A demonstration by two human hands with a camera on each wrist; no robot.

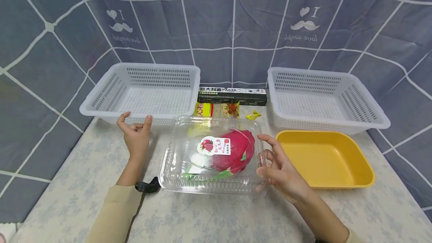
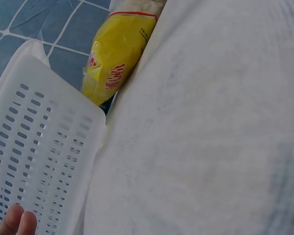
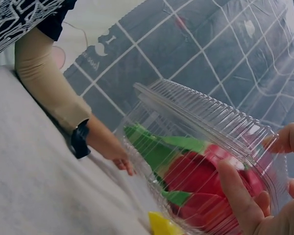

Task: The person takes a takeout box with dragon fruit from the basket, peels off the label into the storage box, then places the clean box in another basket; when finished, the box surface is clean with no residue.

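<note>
My right hand grips the right end of a clear plastic clamshell box, thumb in front and fingers behind. Inside lies a red dragon fruit with green scales, also visible in the right wrist view; a white label is on the lid. The box is held tilted above the table. My left hand is apart from the box, at the front of the left white basket, holding nothing. Its thumb and index finger are spread, the other fingers loosely bent. Whether it touches the basket, I cannot tell.
A second white basket stands at the back right, with a yellow tray in front of it. Between the baskets lie a black pasta box, a yellow bag, a food packet and a small yellow wrapped piece.
</note>
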